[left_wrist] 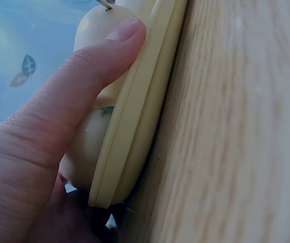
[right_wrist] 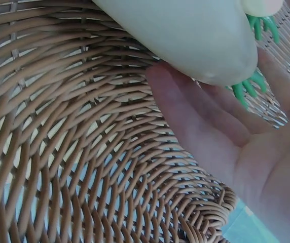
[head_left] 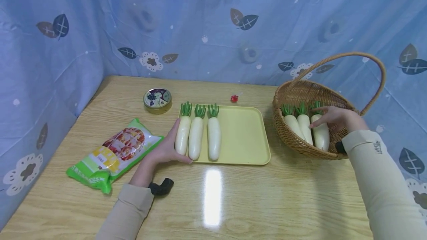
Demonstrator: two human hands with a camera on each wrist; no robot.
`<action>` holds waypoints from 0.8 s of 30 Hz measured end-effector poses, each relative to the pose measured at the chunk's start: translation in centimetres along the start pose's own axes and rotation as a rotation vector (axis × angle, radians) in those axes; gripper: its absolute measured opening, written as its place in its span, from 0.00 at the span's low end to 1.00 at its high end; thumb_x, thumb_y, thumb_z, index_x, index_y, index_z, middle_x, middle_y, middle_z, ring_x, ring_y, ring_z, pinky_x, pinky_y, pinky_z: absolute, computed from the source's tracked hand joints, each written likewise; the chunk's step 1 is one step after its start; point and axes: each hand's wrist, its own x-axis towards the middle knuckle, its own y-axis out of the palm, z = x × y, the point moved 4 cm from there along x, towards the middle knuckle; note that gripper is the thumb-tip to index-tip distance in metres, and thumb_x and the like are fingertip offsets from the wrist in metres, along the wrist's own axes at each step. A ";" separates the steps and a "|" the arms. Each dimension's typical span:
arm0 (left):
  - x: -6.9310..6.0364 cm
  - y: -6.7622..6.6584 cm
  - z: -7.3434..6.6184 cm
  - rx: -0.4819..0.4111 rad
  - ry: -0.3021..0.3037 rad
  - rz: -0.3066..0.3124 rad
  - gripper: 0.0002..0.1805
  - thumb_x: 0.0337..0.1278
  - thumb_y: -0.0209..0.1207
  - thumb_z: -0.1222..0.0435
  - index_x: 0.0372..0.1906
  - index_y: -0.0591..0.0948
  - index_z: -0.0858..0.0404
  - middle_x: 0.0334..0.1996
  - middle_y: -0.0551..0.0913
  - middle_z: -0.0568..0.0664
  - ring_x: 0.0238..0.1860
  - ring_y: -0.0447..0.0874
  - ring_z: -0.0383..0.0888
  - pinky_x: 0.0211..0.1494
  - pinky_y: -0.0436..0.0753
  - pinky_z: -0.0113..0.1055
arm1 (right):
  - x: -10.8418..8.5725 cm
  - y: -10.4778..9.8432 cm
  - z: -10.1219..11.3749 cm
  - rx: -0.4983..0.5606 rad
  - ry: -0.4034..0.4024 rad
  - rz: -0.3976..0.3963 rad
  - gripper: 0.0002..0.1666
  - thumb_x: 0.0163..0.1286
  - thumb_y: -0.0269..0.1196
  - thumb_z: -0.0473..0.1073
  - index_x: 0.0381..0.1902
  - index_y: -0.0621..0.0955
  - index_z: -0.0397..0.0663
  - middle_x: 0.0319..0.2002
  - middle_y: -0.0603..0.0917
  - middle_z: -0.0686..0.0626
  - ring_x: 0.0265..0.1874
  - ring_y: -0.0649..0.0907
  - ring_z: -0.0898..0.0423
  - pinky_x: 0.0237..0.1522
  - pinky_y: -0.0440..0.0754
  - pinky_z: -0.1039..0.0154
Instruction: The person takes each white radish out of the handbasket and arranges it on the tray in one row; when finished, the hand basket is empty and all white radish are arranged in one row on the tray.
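Three white radishes with green tops lie side by side on a pale yellow tray (head_left: 241,136). My left hand (head_left: 163,152) is at the tray's near left corner, fingers along the left side of the leftmost radish (head_left: 182,136). Its thumb (left_wrist: 102,61) lies straight across the tray's rim and a radish's end. Three more white radishes lie in a wicker basket (head_left: 300,147) on the right. Inside it, my right hand (head_left: 341,117) grips the rightmost radish (head_left: 321,134), its fingers (right_wrist: 195,114) curved against the radish's side and the thumb across from them.
A green and white food bag (head_left: 116,151) lies left of my left hand. Behind it stands a round tin (head_left: 158,100). A small red object (head_left: 234,98) lies beyond the tray. The basket's tall handle (head_left: 380,69) arches up at the right. A blue curtain (head_left: 200,29) hangs behind the table.
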 end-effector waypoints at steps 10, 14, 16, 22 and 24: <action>0.8 0.2 2.9 0.013 0.015 -0.024 0.79 0.13 0.80 0.61 0.71 0.32 0.59 0.70 0.44 0.57 0.68 0.46 0.52 0.69 0.47 0.49 | 0.6 0.7 -0.4 0.132 -0.011 0.058 0.63 0.58 0.66 0.44 0.68 0.32 0.34 0.61 0.42 0.19 0.55 0.64 0.26 0.43 0.78 0.44; 1.0 0.2 3.6 0.010 0.029 -0.030 0.80 0.12 0.80 0.58 0.71 0.32 0.58 0.70 0.44 0.56 0.68 0.46 0.51 0.69 0.47 0.49 | 0.6 0.6 -0.4 0.101 -0.016 0.032 0.65 0.54 0.69 0.45 0.68 0.34 0.33 0.60 0.42 0.19 0.51 0.70 0.29 0.40 0.80 0.46; 1.0 0.2 3.7 0.004 0.043 -0.031 0.80 0.11 0.80 0.59 0.71 0.33 0.59 0.70 0.45 0.57 0.68 0.47 0.52 0.69 0.47 0.50 | 0.6 0.6 -0.4 0.096 -0.017 0.022 0.66 0.52 0.70 0.44 0.68 0.34 0.33 0.60 0.42 0.19 0.50 0.71 0.30 0.40 0.80 0.47; 1.0 0.2 3.5 0.025 0.034 -0.028 0.80 0.12 0.79 0.58 0.71 0.32 0.60 0.70 0.43 0.58 0.69 0.44 0.53 0.69 0.46 0.51 | 0.7 0.6 -0.2 0.071 -0.026 -0.002 0.65 0.53 0.69 0.42 0.68 0.35 0.31 0.59 0.45 0.19 0.49 0.71 0.31 0.39 0.80 0.48; 1.0 0.2 3.5 0.028 0.027 -0.029 0.80 0.12 0.79 0.58 0.71 0.32 0.59 0.71 0.42 0.57 0.69 0.43 0.52 0.69 0.46 0.50 | 0.6 0.6 -0.1 0.071 -0.020 -0.005 0.64 0.53 0.69 0.42 0.68 0.35 0.31 0.59 0.45 0.19 0.50 0.70 0.31 0.39 0.80 0.48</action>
